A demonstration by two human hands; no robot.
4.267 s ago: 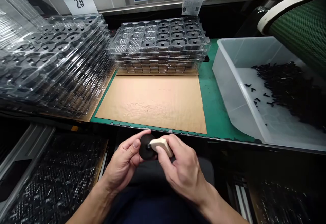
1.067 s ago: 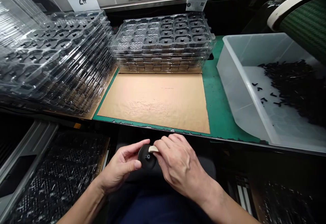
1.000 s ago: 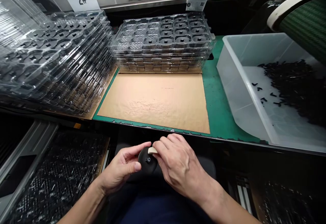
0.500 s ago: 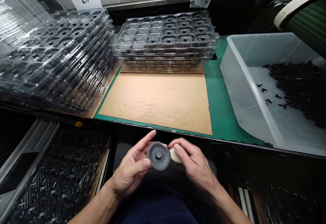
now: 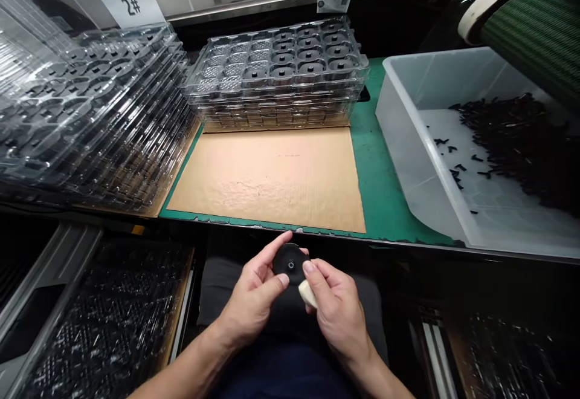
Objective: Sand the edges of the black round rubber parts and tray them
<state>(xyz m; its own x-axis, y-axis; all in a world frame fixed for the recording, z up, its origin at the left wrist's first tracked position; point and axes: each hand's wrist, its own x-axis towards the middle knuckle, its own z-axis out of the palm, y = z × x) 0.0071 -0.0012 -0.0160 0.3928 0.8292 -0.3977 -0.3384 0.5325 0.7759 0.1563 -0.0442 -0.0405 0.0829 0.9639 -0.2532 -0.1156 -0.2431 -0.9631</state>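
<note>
"Green worktop (image 5: 378, 163) across the middle, with a bare-looking cardboard sheet (image 5: 267, 175) lying flat on it. What's behind the sheet?"

"Clear trays (image 5: 276, 84) in a stack, dark round parts in many of the top one's pockets. A taller tray stack (image 5: 131, 115) leans at the left of the view, near a paper sign (image 5: 130, 5) reading 2#."

"And the hands?"

"Both are in front of the worktop's near edge, over the lap. The left hand (image 5: 254, 293) pinches a black disc (image 5: 290, 260) at its side, thumb on the near face, index finger stretched along the top."

"So the disc is between the two hands?"

"Yes, its hub facing the camera. The right hand (image 5: 339, 302) has its thumb at the disc's right edge and keeps a pale block (image 5: 307, 294) gripped in the curled fingers, just below."

"Anything on the right?"

"One translucent bin (image 5: 408, 139), a heap of small black pieces (image 5: 516, 139) inside and a few scattered apart from it"
</note>
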